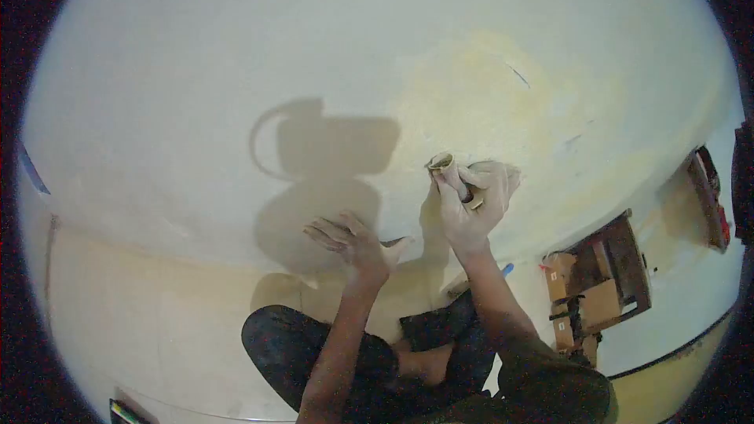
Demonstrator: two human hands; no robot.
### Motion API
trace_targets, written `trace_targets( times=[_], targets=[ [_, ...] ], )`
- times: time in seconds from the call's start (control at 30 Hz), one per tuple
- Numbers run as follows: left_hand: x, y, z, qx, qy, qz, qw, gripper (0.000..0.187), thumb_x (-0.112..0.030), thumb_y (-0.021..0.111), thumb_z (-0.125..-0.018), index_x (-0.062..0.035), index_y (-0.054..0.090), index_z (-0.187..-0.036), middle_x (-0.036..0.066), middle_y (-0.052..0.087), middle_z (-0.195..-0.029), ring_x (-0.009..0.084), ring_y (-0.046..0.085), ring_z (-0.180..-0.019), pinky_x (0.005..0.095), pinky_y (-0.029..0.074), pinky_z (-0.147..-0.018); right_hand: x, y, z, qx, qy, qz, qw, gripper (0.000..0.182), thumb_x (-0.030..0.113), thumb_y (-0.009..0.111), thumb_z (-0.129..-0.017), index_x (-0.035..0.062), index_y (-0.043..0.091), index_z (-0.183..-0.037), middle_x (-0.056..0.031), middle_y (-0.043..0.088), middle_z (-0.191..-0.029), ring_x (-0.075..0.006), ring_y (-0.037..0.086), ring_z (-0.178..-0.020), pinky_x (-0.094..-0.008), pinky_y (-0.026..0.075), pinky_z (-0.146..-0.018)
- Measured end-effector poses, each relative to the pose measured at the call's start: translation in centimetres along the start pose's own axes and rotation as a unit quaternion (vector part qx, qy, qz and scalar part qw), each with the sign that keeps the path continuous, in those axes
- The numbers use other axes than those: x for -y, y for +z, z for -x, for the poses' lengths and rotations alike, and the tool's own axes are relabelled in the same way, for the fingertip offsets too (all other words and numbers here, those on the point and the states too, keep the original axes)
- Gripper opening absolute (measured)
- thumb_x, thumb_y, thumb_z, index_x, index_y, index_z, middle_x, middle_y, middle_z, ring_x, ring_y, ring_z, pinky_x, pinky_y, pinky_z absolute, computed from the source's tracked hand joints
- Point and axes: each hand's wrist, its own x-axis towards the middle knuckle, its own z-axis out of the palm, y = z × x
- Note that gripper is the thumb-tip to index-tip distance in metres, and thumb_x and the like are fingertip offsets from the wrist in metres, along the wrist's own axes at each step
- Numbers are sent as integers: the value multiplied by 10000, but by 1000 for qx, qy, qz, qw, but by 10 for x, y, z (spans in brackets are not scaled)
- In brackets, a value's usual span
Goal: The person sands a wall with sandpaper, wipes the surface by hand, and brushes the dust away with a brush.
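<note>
My right hand (477, 200), coated in pale dust, is closed around a short rolled sheet (443, 163) that looks like sandpaper, cream outside and darker inside. The roll is up against or very close to the whitish wall (196, 55); exact contact cannot be made out. Around and above this hand the wall has a yellowish patch. Lower and to the left, my left hand (351, 242) holds nothing. Its dusty fingers are spread, with the thumb stretched to the right, close to the wall's lower part.
My crossed legs (283, 349) in dark trousers rest on the pale floor (102, 306). Cardboard boxes (603, 304) stand at a dark wooden opening on the right. Beyond them is a small wall shelf (709, 198) with items. A blue object (508, 268) lies near my right forearm.
</note>
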Motion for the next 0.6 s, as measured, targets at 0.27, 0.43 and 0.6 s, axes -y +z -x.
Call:
trace_targets(
  times=[0.27,0.43,0.6],
  targets=[
    [-7,-16,15,165,-92,-68,980,1301,-694,709,-812,147,18,-1525,597,-76,-1447,772,-79,-1361,847,21,-1051,9,-3,8,-4,-37,-33,999,285,-16,823,-722,113,624,-879,-37,584,-838,-229,480,-834,-392,339,-797],
    [0,-10,23,84,-42,-70,993,1272,-701,693,-822,147,47,-1516,606,-42,-1439,774,-53,-1361,842,36,-1055,17,-1,15,-24,-53,-13,998,324,176,920,-724,191,633,-875,13,586,-756,-200,508,-704,-390,301,-757],
    [-2,-17,22,21,-4,-49,999,1246,-702,690,-825,144,82,-1508,575,60,-1469,778,37,-1357,836,65,-1065,7,6,25,-18,-37,-39,998,292,155,894,-744,190,643,-889,6,592,-765,-201,519,-715,-390,298,-762]
  ],
)
